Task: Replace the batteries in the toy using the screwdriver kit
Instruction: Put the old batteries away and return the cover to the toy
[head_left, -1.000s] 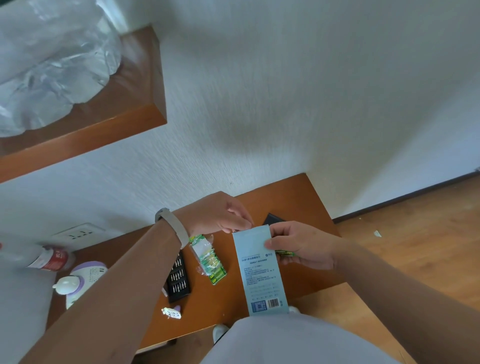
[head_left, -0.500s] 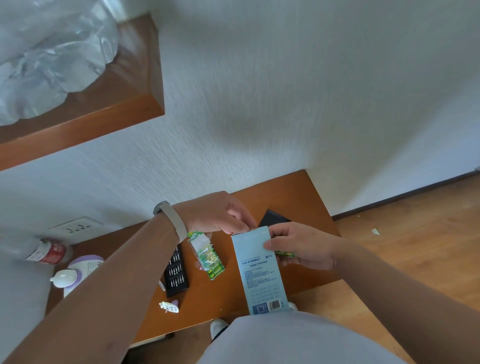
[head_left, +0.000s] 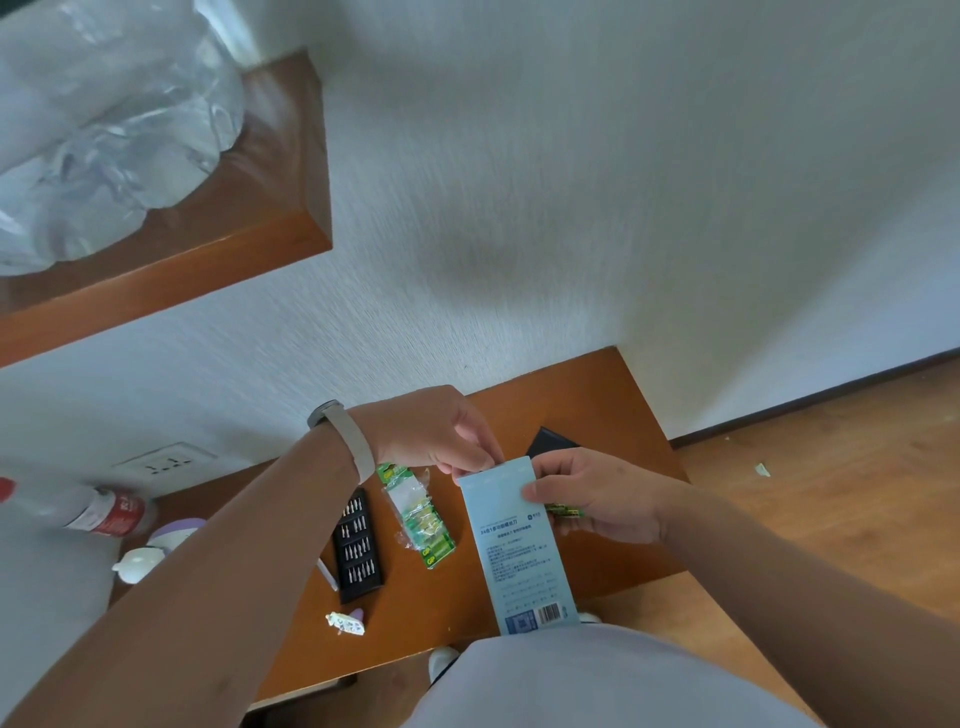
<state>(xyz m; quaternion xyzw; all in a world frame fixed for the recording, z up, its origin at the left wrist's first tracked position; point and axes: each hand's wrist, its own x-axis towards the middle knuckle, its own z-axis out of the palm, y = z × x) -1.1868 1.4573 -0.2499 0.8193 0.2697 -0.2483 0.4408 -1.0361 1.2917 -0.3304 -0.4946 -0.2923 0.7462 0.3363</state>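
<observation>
Our left hand (head_left: 436, 434) pinches the blue box (head_left: 519, 545) at 12 o'clock; our right hand (head_left: 602, 493) grips its 3 o'clock edge, also clutching a green battery (head_left: 566, 512).

camera view has tilted slightly; the bottle (head_left: 98, 512) now sits lower on the left.

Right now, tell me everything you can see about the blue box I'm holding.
The blue box is a long, flat, pale blue carton, cardboard by its look, with small dark print down its face and a barcode and a blue square code near its lower end. It is held above the table, upper end away from the person. The left hand pinches its top edge; the right hand takes its right side, thumb on the face. Its lower end meets the person's grey clothing.
</observation>
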